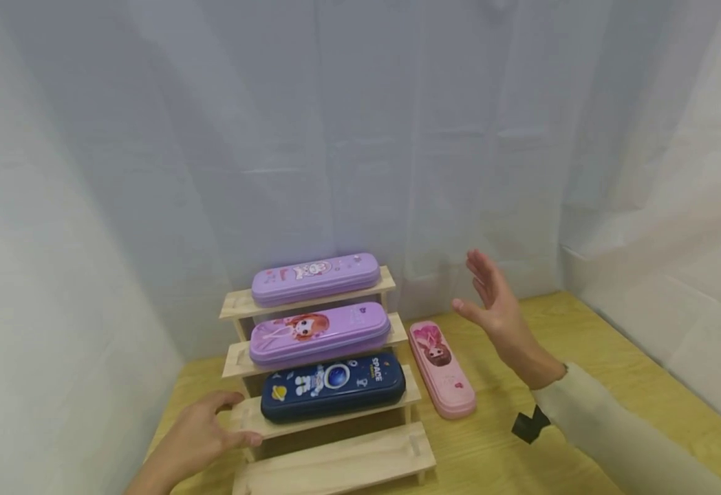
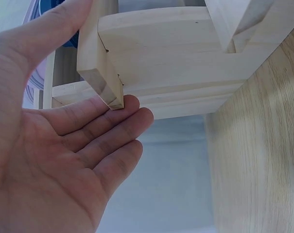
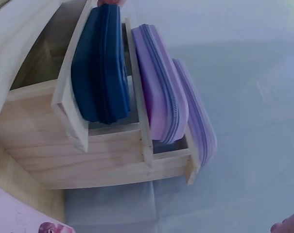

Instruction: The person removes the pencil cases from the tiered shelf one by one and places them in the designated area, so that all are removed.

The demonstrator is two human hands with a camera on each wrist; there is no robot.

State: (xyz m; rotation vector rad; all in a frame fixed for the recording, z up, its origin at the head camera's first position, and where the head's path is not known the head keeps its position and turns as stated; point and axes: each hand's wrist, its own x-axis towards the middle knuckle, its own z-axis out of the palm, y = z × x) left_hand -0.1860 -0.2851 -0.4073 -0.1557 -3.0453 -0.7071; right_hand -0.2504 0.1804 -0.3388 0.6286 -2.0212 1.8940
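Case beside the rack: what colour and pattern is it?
The case is pink, with a brown-haired girl printed on it; the head view shows it best.

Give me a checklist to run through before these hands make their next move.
1. Right hand free: ok, holding nothing.
2. Left hand firm on the wooden rack: cannot tell; thumb and fingers straddle a tier's left end, but pressure doesn't show.
3. Dark blue case, upper purple case and lower purple case on separate tiers: ok.
4. Pink case on the rack: not ok, lying on the tabletop beside it.
5. Lowest tier available: ok, no case shows there.
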